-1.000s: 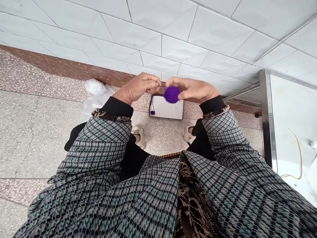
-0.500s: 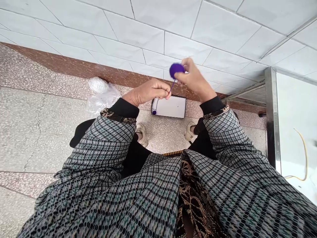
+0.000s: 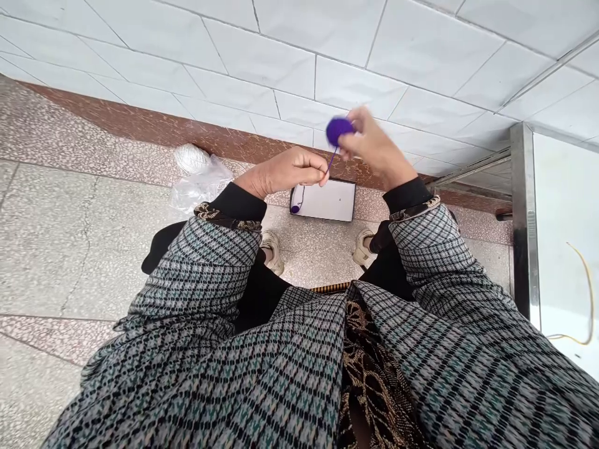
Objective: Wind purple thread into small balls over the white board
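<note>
A purple ball of yarn [image 3: 339, 130] is gripped in the fingers of my right hand [image 3: 374, 148], raised before the tiled wall. From it a short stretch of purple yarn [image 3: 332, 159] runs down to my left hand [image 3: 292, 169], which is closed on the strand in a pinch. Below my left hand the strand goes on down to a small purple clump of yarn [image 3: 295, 209]. That clump lies at the near left corner of a shallow box with a white surface and dark edges [image 3: 325, 199] on the floor.
A ball of white yarn [image 3: 191, 159] and a clear plastic bag [image 3: 201, 190] lie on the floor to the left. At right stands a metal-framed white table [image 3: 561, 237] with a yellow cord [image 3: 590, 299]. The tiled wall [image 3: 281, 56] rises ahead.
The whole view has shifted slightly to the right. My right hand still grips the purple ball, turned a little, and the strand between the box and my left hand hangs more curved.
</note>
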The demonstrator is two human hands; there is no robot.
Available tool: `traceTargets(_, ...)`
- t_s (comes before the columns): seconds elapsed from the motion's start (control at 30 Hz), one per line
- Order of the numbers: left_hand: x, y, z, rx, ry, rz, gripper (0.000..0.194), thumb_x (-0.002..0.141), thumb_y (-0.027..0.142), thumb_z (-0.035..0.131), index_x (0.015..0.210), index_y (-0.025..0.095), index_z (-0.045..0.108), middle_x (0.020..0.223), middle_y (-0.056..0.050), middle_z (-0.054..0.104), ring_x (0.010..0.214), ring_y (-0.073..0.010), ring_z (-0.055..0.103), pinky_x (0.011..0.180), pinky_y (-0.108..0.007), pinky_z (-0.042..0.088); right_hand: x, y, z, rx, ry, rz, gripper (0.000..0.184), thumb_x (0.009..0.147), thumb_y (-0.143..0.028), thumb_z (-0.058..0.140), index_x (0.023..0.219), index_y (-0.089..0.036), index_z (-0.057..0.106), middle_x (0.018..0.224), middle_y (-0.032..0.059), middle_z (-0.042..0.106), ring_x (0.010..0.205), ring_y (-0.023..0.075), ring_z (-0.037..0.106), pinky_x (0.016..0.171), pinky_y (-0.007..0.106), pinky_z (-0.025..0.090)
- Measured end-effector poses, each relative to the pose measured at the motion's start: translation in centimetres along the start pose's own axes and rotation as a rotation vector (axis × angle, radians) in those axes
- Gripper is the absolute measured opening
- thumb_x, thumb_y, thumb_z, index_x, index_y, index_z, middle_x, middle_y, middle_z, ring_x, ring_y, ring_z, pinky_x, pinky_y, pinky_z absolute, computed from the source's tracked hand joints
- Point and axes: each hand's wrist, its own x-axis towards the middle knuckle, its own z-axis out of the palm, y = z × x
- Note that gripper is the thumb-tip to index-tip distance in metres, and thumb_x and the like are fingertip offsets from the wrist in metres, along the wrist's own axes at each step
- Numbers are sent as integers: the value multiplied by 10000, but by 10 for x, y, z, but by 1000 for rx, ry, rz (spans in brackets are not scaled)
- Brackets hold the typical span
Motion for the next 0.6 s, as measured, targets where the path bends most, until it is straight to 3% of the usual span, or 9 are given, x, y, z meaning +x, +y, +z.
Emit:
traceTargets(0.07, -1, -1, -4, -17, 94, -20, 228, 827, 43, 559, 647, 156, 641, 627, 16, 545, 592, -98, 449, 631, -258, 351, -8, -1, 4, -179, -317, 30, 397, 758, -81, 755, 1003, -222, 477, 775, -21, 587, 669, 133, 548, 532, 217, 406)
traceTargets(0.13, 0, -8, -10, -43, 218, -59, 247, 819, 13, 527, 637, 156, 612, 595, 23, 492, 569, -96, 405, 608, -253, 320, -15, -4, 4, -99, -581, -44, 429, 738, -123, 804, 1021, -211, 494, 818, -18, 602, 717, 126, 578, 569, 206, 444)
traceTargets(0.17, 0, -11, -12, -51, 264, -70, 263, 821, 7, 514, 618, 159, 585, 577, 25, 459, 559, -96, 385, 598, -252, 305, -18, -6, 3, 10, -640, -84, 450, 737, -167, 821, 1034, -212, 486, 856, -17, 609, 734, 121, 598, 599, 209, 475)
traceTargets(0.23, 2, -18, -13, -59, 298, -62, 289, 836, 15, 504, 593, 167, 542, 556, 28, 418, 542, -97, 366, 588, -253, 296, -19, -11, -1, 265, -575, -158, 512, 731, -289, 835, 1066, -223, 453, 924, -11, 621, 738, 116, 636, 634, 228, 519)
traceTargets(0.3, 3, -19, -11, -63, 256, -36, 286, 847, 38, 511, 597, 174, 542, 560, 23, 432, 536, -101, 372, 586, -255, 311, -15, -14, -3, 463, -314, -230, 542, 754, -408, 808, 1096, -238, 423, 987, -2, 631, 760, 116, 666, 672, 240, 549)
traceTargets(0.37, 3, -16, -5, -55, 147, -19, 262, 839, 54, 523, 615, 177, 581, 579, 13, 476, 543, -108, 394, 584, -261, 322, -9, -14, -3, 492, -31, -230, 448, 834, -400, 730, 1105, -246, 408, 1017, 0, 633, 779, 106, 668, 720, 239, 562)
traceTargets(0.43, 3, -11, 0, -27, 27, -10, 248, 835, 73, 544, 622, 175, 619, 600, 4, 517, 561, -114, 427, 590, -266, 336, -5, -12, 1, 327, 125, -126, 307, 895, -263, 648, 1079, -243, 403, 992, -4, 626, 750, 96, 637, 727, 240, 549)
traceTargets(0.5, 1, -7, 1, -2, -28, 5, 224, 835, 92, 570, 642, 169, 654, 630, -3, 558, 584, -117, 464, 611, -265, 361, -5, -7, 7, 43, 122, -39, 311, 854, -136, 639, 1050, -232, 417, 925, -11, 611, 702, 101, 576, 677, 243, 510)
traceTargets(0.6, 0, -11, -4, -3, 100, 18, 184, 830, 98, 568, 680, 157, 657, 654, 0, 559, 590, -108, 466, 618, -251, 361, -13, -2, 10, -289, -198, -48, 374, 757, -102, 719, 1031, -209, 488, 865, -9, 610, 742, 132, 540, 654, 248, 477)
